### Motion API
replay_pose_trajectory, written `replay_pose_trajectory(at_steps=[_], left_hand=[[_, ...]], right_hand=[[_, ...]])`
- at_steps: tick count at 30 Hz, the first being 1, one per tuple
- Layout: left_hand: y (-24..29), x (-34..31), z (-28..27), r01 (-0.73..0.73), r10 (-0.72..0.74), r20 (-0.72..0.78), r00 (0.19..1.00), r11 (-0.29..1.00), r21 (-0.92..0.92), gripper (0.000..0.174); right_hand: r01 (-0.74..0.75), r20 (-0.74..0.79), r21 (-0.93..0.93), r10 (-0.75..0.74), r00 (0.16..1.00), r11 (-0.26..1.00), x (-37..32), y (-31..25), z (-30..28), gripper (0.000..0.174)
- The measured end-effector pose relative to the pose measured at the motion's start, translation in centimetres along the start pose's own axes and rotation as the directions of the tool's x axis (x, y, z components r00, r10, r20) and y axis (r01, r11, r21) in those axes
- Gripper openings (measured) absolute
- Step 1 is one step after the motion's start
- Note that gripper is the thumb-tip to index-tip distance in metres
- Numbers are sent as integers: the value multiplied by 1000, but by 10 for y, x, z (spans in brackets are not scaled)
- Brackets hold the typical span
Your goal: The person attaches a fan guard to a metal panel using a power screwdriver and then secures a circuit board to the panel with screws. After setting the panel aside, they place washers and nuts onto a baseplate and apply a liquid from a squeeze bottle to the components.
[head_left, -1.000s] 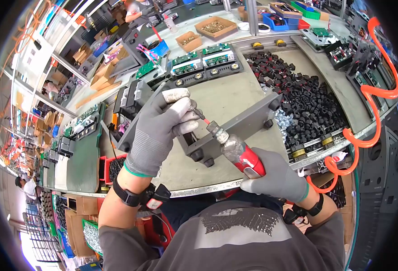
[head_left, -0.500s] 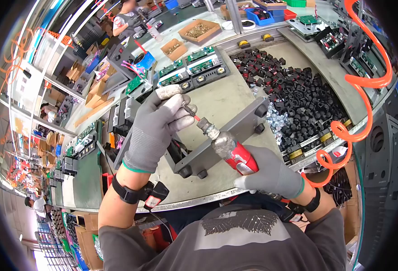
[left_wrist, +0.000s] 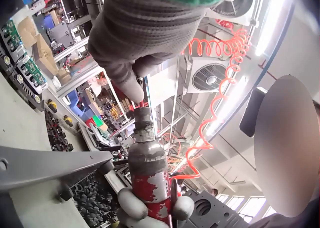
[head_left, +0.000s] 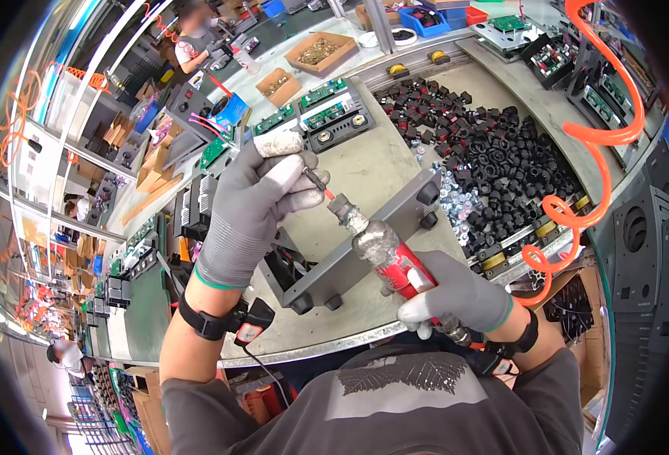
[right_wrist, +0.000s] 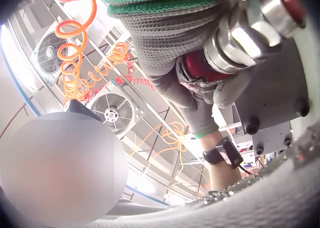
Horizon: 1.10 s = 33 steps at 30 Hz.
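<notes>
Red-and-Metal Driver, Held Aslant Between Your Two Gloved Hands

Surroundings, left to right in the head view. Green mat [head_left: 143, 315], at far left. Blue box [head_left: 233, 110], beyond your left hand [head_left: 240, 205]. Smaller cardboard box [head_left: 290, 95] and larger cardboard box [head_left: 340, 63], each with small brass-coloured pieces, toward the back. Circuit boards [head_left: 325, 115], green, seated in dark frames at the far side of the bench [head_left: 357, 163]. Grey panel [head_left: 331, 273], with round black feet, standing aslant on the bench; it lies behind the driver [head_left: 395, 262], which crosses over it in this view. Loose black parts [head_left: 513, 163], heaped in quantity, with shiny hardware [head_left: 456, 201] along their near-left edge. Orange hose [head_left: 600, 136], coiled, hanging at far right.

Grip, left: your fingertips pinch the thin bit [head_left: 316, 179] at the driver's nose, a narrow hold. Grip, right: your right hand [head_left: 460, 292] is wrapped round the driver's red body.

Position and bearing: the driver is held up in front of you, above the bench. Its long axis runs diagonally, nose at upper left toward your left fingers, metal-fitted tail at lower right, below your right hand.
</notes>
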<state>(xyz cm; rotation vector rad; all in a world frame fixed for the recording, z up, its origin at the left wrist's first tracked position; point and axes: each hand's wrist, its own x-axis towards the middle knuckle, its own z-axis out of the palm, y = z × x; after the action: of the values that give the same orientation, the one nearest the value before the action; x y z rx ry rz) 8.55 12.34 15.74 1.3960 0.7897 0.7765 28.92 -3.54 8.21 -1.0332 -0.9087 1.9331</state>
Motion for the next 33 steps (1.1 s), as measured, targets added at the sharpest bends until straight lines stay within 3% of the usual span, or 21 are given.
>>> replay_pose_trajectory(at_steps=[2, 5, 6, 7, 8, 11, 12, 14, 16, 18, 20, 21, 22, 24, 26, 28, 29, 30, 31, 32, 33], left_hand=[[7, 3, 6, 7, -8, 8, 1000, 980, 199, 35], [16, 46, -8, 79, -88, 16, 996, 951, 299, 41], [19, 70, -18, 18, -28, 15, 999, 882, 471, 46], [20, 102, -33, -67, -10, 113, 994, 752, 656, 48], [12, 135, -49, -207, 24, 226, 974, 504, 839, 51], [-17, 212, -54, -251, -184, 250, 951, 17, 968, 67], [-34, 230, -54, -254, -217, 241, 946, -33, 967, 74], [-65, 249, -39, -209, -165, 174, 971, -231, 950, 78], [-80, 263, -27, -200, -222, 141, 965, -269, 942, 80], [-105, 285, -37, -190, -261, 120, 958, -263, 946, 76], [-118, 294, -50, -173, -203, 123, 972, -251, 953, 70], [-121, 296, -56, -204, -195, 167, 966, -190, 960, 66], [-114, 292, -54, -211, -203, 171, 964, -193, 958, 66], [-84, 274, -46, -230, 26, 235, 972, -113, 967, 64], [-55, 274, -65, -189, 88, 194, 977, -61, 980, 63], [-11, 230, -57, -315, 140, 295, 945, 151, 937, 60], [8, 202, -51, -194, -79, 244, 967, 398, 897, 58], [20, 174, -45, -17, -295, 236, 926, 591, 807, 57], [23, 149, -45, -84, -304, 341, 890, 626, 775, 54], [26, 117, -33, -103, -281, 276, 919, 506, 856, 53], [28, 94, -21, -10, -379, 209, 902, 464, 886, 52]], right_hand=[[22, -7, 42, -21, 1000, 999, -2, 2, -1, 46], [166, -143, -86, -177, 974, 982, -12, 0, -12, 47], [159, -142, -82, -170, 975, 984, -20, 1, -18, 47], [176, -187, -113, -195, 963, 978, -31, 4, -26, 44], [192, -230, -150, -223, 947, 970, -40, 6, -32, 41], [208, -418, -97, -230, 879, 973, -63, 15, -39, 41], [136, -466, -88, -161, 870, 987, -71, 11, -39, 39], [134, -499, -97, -165, 851, 986, -80, 23, -46, 39], [67, -526, -109, -115, 843, 992, -87, 27, -51, 40], [51, -506, -62, -75, 859, 997, -91, 39, -58, 41], [29, -500, -75, -63, 864, 997, -91, 45, -63, 40], [6, -490, -94, -52, 870, 996, -92, 48, -63, 39], [6, -493, -84, -47, 869, 996, -92, 51, -65, 39], [-25, -472, -156, -52, 880, 987, -92, 54, -67, 37], [-30, -461, -170, -52, 886, 985, -91, 55, -65, 35], [-46, -442, -176, -37, 896, 983, -90, 54, -58, 35], [-42, -431, -176, -39, 901, 983, -90, 56, -54, 34], [-50, -426, -173, -29, 904, 984, -91, 58, -51, 34], [-48, -396, -176, -26, 918, 983, -92, 61, -47, 34], [-43, -368, -178, -26, 930, 983, -93, 65, -44, 35], [-36, -343, -252, -54, 938, 967, -95, 70, -42, 36]])
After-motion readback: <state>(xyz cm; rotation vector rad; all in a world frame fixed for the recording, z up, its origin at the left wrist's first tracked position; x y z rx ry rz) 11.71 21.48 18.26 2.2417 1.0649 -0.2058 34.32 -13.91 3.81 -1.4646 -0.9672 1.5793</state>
